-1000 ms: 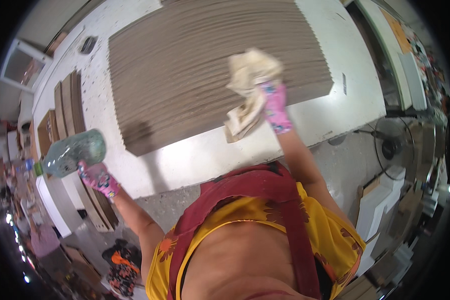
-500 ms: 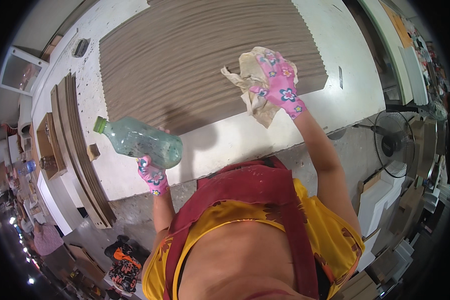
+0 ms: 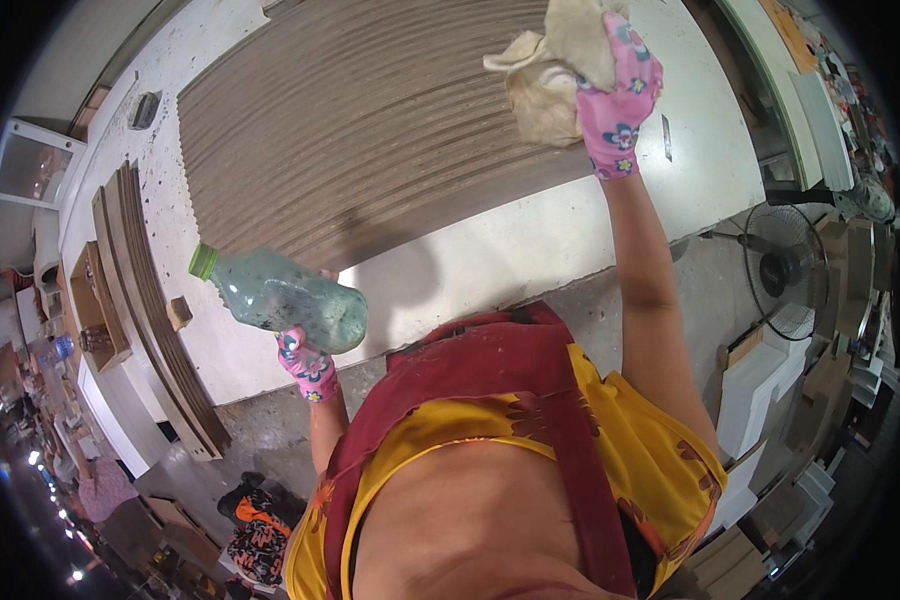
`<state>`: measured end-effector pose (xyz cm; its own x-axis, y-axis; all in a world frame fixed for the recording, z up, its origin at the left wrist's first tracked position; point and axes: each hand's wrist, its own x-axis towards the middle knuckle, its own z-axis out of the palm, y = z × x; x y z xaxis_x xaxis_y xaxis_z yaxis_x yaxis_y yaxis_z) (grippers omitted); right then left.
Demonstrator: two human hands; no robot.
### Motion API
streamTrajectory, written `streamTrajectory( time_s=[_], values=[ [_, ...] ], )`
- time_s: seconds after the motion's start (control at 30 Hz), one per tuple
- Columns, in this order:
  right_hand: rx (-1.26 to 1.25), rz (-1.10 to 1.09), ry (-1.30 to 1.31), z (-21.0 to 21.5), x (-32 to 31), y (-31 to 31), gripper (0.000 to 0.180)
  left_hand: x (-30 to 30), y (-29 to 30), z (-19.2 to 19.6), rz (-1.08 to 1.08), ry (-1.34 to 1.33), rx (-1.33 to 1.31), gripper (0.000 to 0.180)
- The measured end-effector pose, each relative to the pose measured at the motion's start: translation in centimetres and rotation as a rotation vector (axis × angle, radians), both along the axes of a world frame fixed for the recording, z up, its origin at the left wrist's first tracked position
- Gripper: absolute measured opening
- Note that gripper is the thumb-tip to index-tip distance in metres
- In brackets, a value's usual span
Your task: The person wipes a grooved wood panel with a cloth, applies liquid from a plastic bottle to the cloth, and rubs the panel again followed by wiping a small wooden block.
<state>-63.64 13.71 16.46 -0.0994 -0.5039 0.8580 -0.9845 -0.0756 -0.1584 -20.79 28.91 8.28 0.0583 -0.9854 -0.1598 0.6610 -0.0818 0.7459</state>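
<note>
Since half a second ago, the right hand (image 3: 618, 105) and its cloth (image 3: 550, 100) have moved farther away, to the right end of the grooved brown boards (image 3: 390, 140); the left hand (image 3: 308, 368) and the bottle (image 3: 290, 298) have stayed in about the same place.

The right hand, in a pink flowered glove, is closed on the bunched cream cloth, which spreads out to its left and beyond the fingers. The cloth overlaps the boards' right end in view; whether it presses on them cannot be told.

The left hand, gloved alike, is wrapped around the body of the greenish clear bottle from the near side, with a fingertip showing on the far side. The bottle is tilted on its side, its green cap (image 3: 203, 261) toward the left, in front of the boards' near left corner.

The boards lie side by side on the white table (image 3: 490, 250). To their left are a small brown block (image 3: 179, 312), a bundle of long brown strips (image 3: 150, 300) and, farther left, an open box (image 3: 98, 305). A black fan (image 3: 785, 270) stands right of the table.
</note>
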Motion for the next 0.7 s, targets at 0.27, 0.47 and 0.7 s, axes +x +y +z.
streamTrajectory(
  time_s=[0.27, 0.47, 0.7],
  values=[
    [0.628, 0.288, 0.111, -11.1, 1.6, 2.0, 0.060, -1.4, 0.3, -1.0, -0.033, -0.003, 0.022, 0.067],
    [0.663, 0.330, 0.136, -9.8, 1.6, 0.8, 0.062, -0.9, 1.1, -3.0, 0.026, 0.067, 0.175, 0.065],
    [0.680, 0.298, -0.521, -14.0, 0.4, -1.2, 0.049, -4.7, -1.0, -0.2, -0.199, 0.015, 0.089, 0.070]
  ],
)
